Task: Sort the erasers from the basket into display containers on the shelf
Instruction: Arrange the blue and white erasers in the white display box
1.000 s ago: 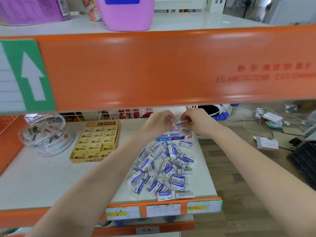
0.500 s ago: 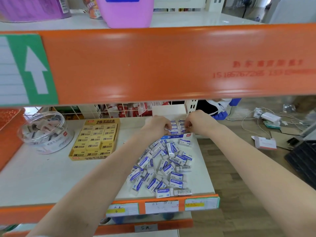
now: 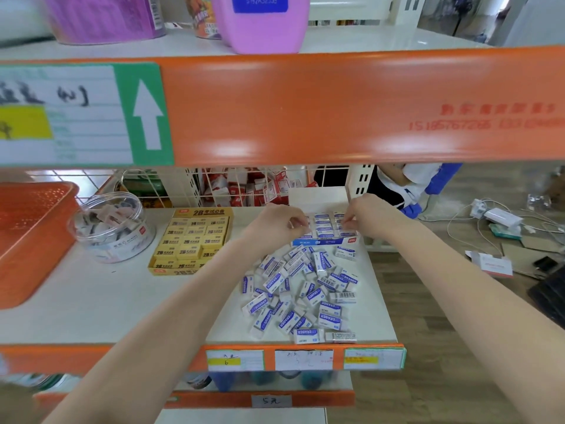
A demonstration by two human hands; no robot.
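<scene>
A blue-and-white display box [image 3: 324, 242] stands at the back of the white shelf [image 3: 122, 301], with rows of blue-labelled erasers in it. My left hand [image 3: 279, 223] is at the box's left side and pinches a white eraser [image 3: 298, 223] there. At the box's right side, my right hand [image 3: 368, 215] has its fingertips curled down, pinching an eraser in the right row. In front of the box lies a loose pile of several blue-and-white erasers [image 3: 301, 290]. An orange basket [image 3: 33, 237] sits at the far left.
A yellow box of 2B erasers [image 3: 192, 240] and a clear round tub [image 3: 113, 229] stand left of my arms. A wire rack [image 3: 244, 188] with red packs is behind. The orange upper shelf beam [image 3: 336, 105] hangs low overhead. Cables and cartons lie on the floor to the right.
Both hands held one eraser together above the box, then came down to it and moved apart to its two sides. My view has tilted down slightly.
</scene>
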